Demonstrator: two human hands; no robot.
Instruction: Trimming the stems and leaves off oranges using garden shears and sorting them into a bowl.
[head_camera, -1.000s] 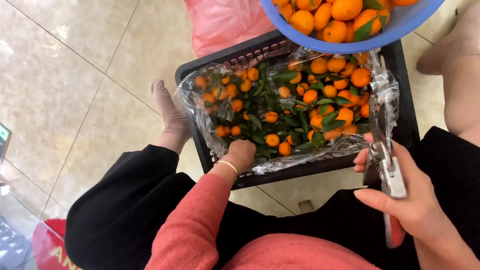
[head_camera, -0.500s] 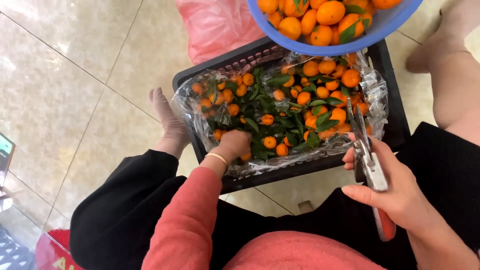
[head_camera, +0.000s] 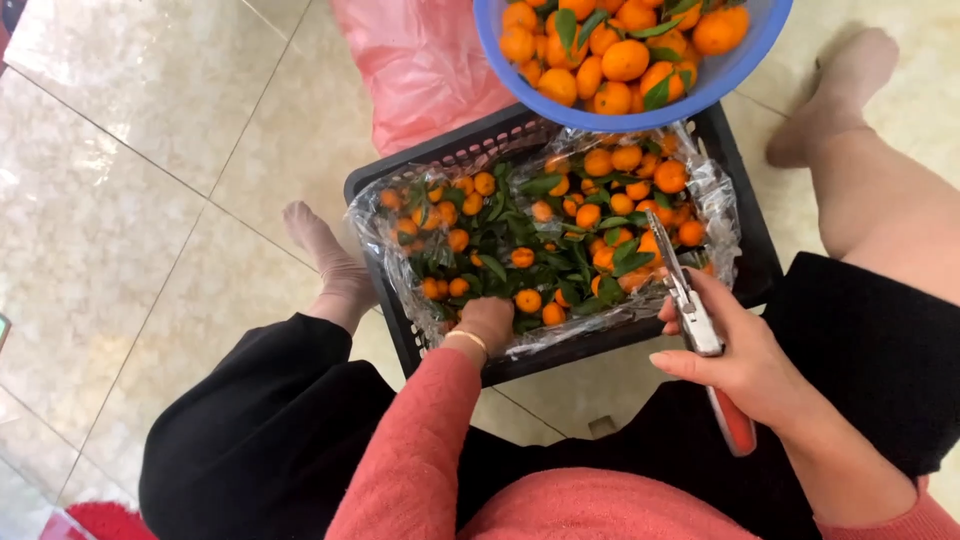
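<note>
Nearest, the right hand (head_camera: 745, 365) grips red-handled shears (head_camera: 690, 310), blades shut, at the crate's (head_camera: 745, 215) near right corner. The left hand (head_camera: 487, 322) closes among leafy tangerines (head_camera: 527, 300) at its near edge. The shears could nick fruit or fingers; the blue bowl (head_camera: 740, 70) overhanging the far edge might spill.

Bright, even indoor light – soft glare on the glossy floor tiles (head_camera: 130, 180) – faint shadows, slight softness

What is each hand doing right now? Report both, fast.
Left hand: down among the oranges in the crate; grip cannot be told.
Right hand: closed around the shears.
</note>
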